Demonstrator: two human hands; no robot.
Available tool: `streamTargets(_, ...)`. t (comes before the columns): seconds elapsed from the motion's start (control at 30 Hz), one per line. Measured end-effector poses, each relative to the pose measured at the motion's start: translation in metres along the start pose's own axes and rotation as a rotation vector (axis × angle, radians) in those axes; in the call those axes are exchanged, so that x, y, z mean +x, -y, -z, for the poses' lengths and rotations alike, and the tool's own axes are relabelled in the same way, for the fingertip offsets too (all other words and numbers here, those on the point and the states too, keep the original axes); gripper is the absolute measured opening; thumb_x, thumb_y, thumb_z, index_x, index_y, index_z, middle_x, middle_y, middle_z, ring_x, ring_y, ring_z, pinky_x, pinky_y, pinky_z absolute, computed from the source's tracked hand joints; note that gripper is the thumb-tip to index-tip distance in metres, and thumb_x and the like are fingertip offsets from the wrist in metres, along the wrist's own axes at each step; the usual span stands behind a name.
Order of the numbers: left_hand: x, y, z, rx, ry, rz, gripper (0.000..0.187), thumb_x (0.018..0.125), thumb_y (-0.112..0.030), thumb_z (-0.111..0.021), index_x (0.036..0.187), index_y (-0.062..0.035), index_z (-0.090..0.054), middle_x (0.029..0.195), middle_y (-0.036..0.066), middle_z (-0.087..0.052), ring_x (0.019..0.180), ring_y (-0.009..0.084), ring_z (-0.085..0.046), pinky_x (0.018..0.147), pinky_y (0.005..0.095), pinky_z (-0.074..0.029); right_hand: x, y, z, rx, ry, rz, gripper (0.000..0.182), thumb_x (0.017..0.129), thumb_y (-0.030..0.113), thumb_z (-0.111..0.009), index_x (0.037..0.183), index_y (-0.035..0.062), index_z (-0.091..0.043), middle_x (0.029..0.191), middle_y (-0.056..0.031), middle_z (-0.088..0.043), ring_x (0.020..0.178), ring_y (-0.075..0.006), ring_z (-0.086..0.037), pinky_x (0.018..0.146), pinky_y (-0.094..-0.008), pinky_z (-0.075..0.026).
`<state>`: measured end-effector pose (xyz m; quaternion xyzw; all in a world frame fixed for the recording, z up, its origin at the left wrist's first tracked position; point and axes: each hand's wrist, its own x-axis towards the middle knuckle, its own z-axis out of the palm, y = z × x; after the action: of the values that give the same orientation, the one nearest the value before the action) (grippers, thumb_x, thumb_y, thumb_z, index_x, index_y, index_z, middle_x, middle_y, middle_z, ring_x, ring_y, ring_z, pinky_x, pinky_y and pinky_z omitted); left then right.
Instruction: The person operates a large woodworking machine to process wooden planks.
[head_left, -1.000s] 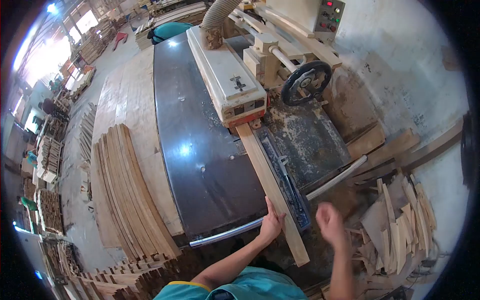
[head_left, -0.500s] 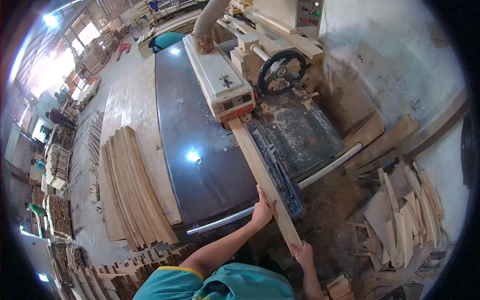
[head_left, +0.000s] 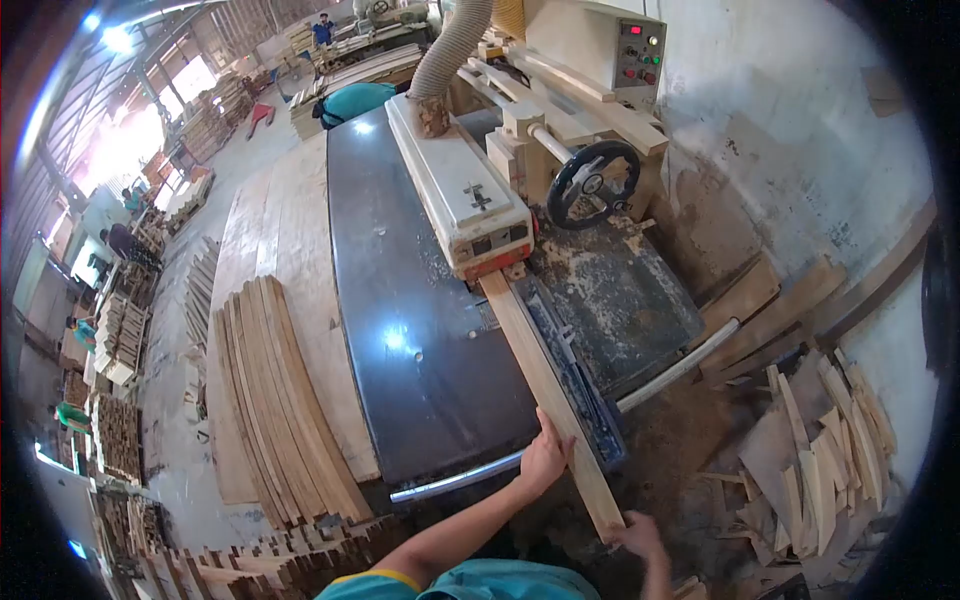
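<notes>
Feeding step: left hand (head_left: 545,462) presses the board (head_left: 545,385) on the worktop (head_left: 420,330); right hand (head_left: 635,533) clamps its end; next calls for a steady push.

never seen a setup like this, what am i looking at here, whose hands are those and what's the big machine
The picture comes from a camera worn on a person's head, looking forward and down, so the two bare hands at the bottom are that person's own. The big thing is a woodworking machine with a dark flat table, a cream housing, a hose going into it and a black handwheel. A long wooden plank lies on the table edge, its far end under the housing. The left hand presses on the plank's side; the right hand holds its near end. Cut slats are stacked to the left, and scrap offcuts lie on the right.
</notes>
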<state>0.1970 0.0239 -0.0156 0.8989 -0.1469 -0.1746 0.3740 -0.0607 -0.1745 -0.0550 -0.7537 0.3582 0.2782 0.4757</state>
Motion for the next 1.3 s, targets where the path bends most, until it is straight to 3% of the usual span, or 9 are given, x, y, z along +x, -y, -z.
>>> streamTargets(0.23,0.013,0.005,0.008,0.071,0.024,-0.103,0.091,0.1,-0.034,-0.066,0.149,0.0216,-0.013,0.12,0.033,-0.061,0.11,0.0416,-0.061,0.1,0.0523,-0.04,0.01,0.224,0.166,0.052,-0.711,0.752,0.018,0.094,0.019,-0.073,0.104,0.006,-0.065,0.077,-0.0028,-0.058,0.07,-0.0147,-0.055,0.064,-0.0325,-0.046)
streamTargets(0.33,0.018,0.012,0.004,0.167,-0.037,-0.167,0.094,0.097,-0.034,-0.07,0.149,0.021,-0.014,0.122,0.029,-0.059,0.107,0.0403,-0.061,0.098,0.0506,-0.041,0.031,0.349,0.214,-0.105,-0.897,1.23,0.025,0.095,0.018,-0.072,0.113,0.004,-0.064,0.115,-0.0116,-0.066,0.101,-0.0262,-0.065,0.087,-0.0417,-0.051)
streamTargets(0.5,0.019,0.016,-0.004,0.003,-0.127,-0.254,0.1,0.091,-0.031,-0.076,0.15,0.021,-0.015,0.114,0.027,-0.058,0.098,0.0376,-0.058,0.093,0.0471,-0.043,0.064,0.537,0.254,-0.299,-1.173,1.727,0.034,0.096,0.031,-0.071,0.121,0.0082,-0.067,0.121,-0.0122,-0.068,0.112,-0.0311,-0.066,0.095,-0.045,-0.053)
streamTargets(0.77,0.03,0.015,0.005,-0.043,0.012,-0.134,0.102,0.094,-0.03,-0.075,0.154,0.0173,-0.008,0.122,0.03,-0.055,0.104,0.0357,-0.055,0.091,0.0467,-0.045,0.135,0.629,0.262,-0.526,-0.905,1.394,0.069,0.099,0.069,-0.045,0.099,0.0092,-0.08,0.073,-0.0151,-0.07,0.081,-0.0296,-0.073,0.078,-0.0466,-0.057)
streamTargets(0.83,0.029,0.018,0.001,-0.036,0.013,-0.135,0.103,0.094,-0.031,-0.076,0.154,0.017,-0.008,0.123,0.03,-0.054,0.104,0.0353,-0.055,0.09,0.0464,-0.046,0.196,0.624,0.285,-0.27,-0.996,1.618,0.06,0.101,0.061,-0.047,0.092,0.0098,-0.076,0.071,-0.0101,-0.066,0.079,-0.0256,-0.071,0.073,-0.0435,-0.057)
streamTargets(0.97,0.033,0.001,0.017,-0.023,0.003,-0.102,0.101,0.093,-0.033,-0.076,0.152,0.0187,-0.012,0.118,0.03,-0.055,0.097,0.0358,-0.055,0.089,0.046,-0.046,0.289,0.56,0.242,1.218,0.071,1.137,0.027,0.107,0.036,-0.042,0.102,0.015,-0.06,0.069,0.0035,-0.046,0.063,-0.0213,-0.058,0.064,-0.042,-0.054)
streamTargets(1.03,0.038,0.001,0.02,-0.037,0.019,-0.049,0.099,0.092,-0.033,-0.076,0.15,0.0203,-0.016,0.115,0.029,-0.056,0.093,0.0371,-0.056,0.089,0.0465,-0.045,0.275,0.554,0.185,1.618,0.232,1.024,0.028,0.107,0.034,-0.041,0.094,0.0152,-0.057,0.071,0.001,-0.049,0.068,-0.0202,-0.059,0.068,-0.0402,-0.054)
streamTargets(1.17,0.036,0.004,0.019,-0.047,-0.005,-0.115,0.098,0.092,-0.032,-0.076,0.149,0.0213,-0.017,0.113,0.03,-0.056,0.093,0.0369,-0.054,0.086,0.0464,-0.047,0.259,0.548,0.176,1.679,0.062,0.857,0.03,0.108,0.035,-0.041,0.096,0.014,-0.059,0.072,0.0013,-0.053,0.069,-0.0163,-0.059,0.069,-0.0374,-0.054)
streamTargets(1.3,0.037,0.009,0.013,-0.088,0.058,-0.037,0.098,0.091,-0.032,-0.077,0.147,0.0232,-0.018,0.115,0.03,-0.056,0.094,0.0371,-0.054,0.085,0.0454,-0.047,0.208,0.574,0.244,0.854,-0.693,1.172,0.043,0.108,0.038,-0.043,0.108,0.0035,-0.068,0.086,-0.0068,-0.071,0.075,-0.0205,-0.067,0.07,-0.0398,-0.054)
